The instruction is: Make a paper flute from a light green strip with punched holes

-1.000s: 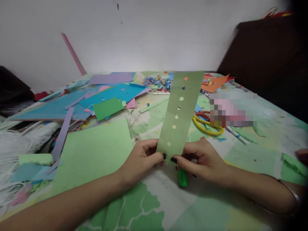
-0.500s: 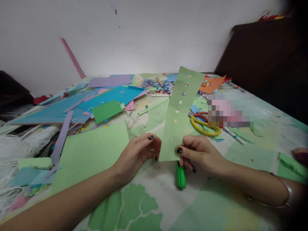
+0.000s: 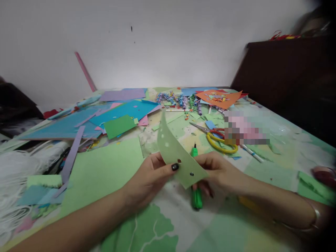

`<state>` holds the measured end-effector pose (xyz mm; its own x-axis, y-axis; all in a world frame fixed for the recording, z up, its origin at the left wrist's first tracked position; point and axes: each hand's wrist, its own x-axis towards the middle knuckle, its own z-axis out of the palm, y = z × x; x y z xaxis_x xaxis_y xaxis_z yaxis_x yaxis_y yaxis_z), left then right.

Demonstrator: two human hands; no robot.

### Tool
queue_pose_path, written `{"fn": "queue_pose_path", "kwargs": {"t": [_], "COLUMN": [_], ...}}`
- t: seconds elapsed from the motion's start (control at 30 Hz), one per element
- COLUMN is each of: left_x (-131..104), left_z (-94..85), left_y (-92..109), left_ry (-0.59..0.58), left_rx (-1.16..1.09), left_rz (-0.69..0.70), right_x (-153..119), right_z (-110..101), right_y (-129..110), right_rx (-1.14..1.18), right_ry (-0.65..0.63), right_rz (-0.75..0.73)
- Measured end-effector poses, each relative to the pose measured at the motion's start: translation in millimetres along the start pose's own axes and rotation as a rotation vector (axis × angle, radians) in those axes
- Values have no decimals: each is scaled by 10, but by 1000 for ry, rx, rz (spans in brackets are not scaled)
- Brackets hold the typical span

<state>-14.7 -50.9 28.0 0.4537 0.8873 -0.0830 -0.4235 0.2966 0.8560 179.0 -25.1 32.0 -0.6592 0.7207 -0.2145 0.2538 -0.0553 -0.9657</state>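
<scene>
A pale green paper strip (image 3: 171,148) with several punched holes is held up between both hands, its far end curling upward. My left hand (image 3: 151,178) pinches its left edge, thumb on the near face. My right hand (image 3: 220,171) grips the strip's right edge, with most fingertips hidden behind the paper. Below the strip a green craft knife (image 3: 196,200) lies on the table, blade tip pointing away; its middle is covered by the paper and the right hand. Scissors (image 3: 223,147) with yellow and red handles rest beyond my right hand.
A light green sheet (image 3: 105,171) lies left of my hands. Blue sheets (image 3: 128,113) and a dark green piece (image 3: 119,126) are farther back. White cord (image 3: 13,171) heaps at far left. Curled paper tassels (image 3: 181,99) and an orange sheet (image 3: 223,99) lie near the wall.
The strip has swung from upright and flat to lower and bent, its near end turning rightward. My left hand has closed on its edge. More of the craft knife and scissors shows.
</scene>
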Motion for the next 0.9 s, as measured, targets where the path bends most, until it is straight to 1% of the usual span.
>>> {"fn": "queue_pose_path", "kwargs": {"t": [0.03, 0.07, 0.1, 0.13, 0.17, 0.2, 0.23, 0.3, 0.37, 0.43, 0.53, 0.63, 0.7, 0.77, 0.9], "left_x": [-1, -4, -9, -15, -22, -30, -38, -52, -61, -68, -77, -87, -93, -97, -101], "left_z": [-16, -32, -46, -58, -67, -73, -77, -84, -92, -97, -101, -113, -126, -135, -135], "left_y": [25, 49, 73, 95, 116, 135, 151, 174, 186, 191, 190, 178, 165, 152, 129], "left_ry": [45, 96, 152, 202, 233, 242, 227, 149, 85, 61, 69, 72, 33, -12, -41], "left_rx": [-6, -11, -14, -16, -16, -17, -16, -13, -8, -8, -27, -34, -27, -29, -51], "left_rz": [35, 67, 92, 111, 121, 126, 123, 108, 94, 83, 73, 76, 86, 110, 159], "right_x": [-2, 0, 4, 12, 22, 33, 44, 58, 59, 49, 32, 23, 18, 8, -33], "right_z": [-106, -231, -369, -513, -655, -788, -907, -1090, -1203, -1270, -1338, -1405, -1447, -1479, -1466], "right_y": [-17, -27, -27, -16, 5, 33, 66, 138, 203, 262, 342, 403, 415, 399, 311], "right_rx": [-216, -485, -733, -932, -1086, -1197, -1265, -1340, -1366, -1389, -1381, -1304, -1240, -1112, -776], "right_ry": [169, 346, 530, 661, 717, 732, 712, 611, 571, 606, 655, 642, 642, 633, 614], "right_rz": [-61, -129, -152, -107, -8, 93, 169, 211, 210, 190, 84, -16, -26, 15, 116]}}
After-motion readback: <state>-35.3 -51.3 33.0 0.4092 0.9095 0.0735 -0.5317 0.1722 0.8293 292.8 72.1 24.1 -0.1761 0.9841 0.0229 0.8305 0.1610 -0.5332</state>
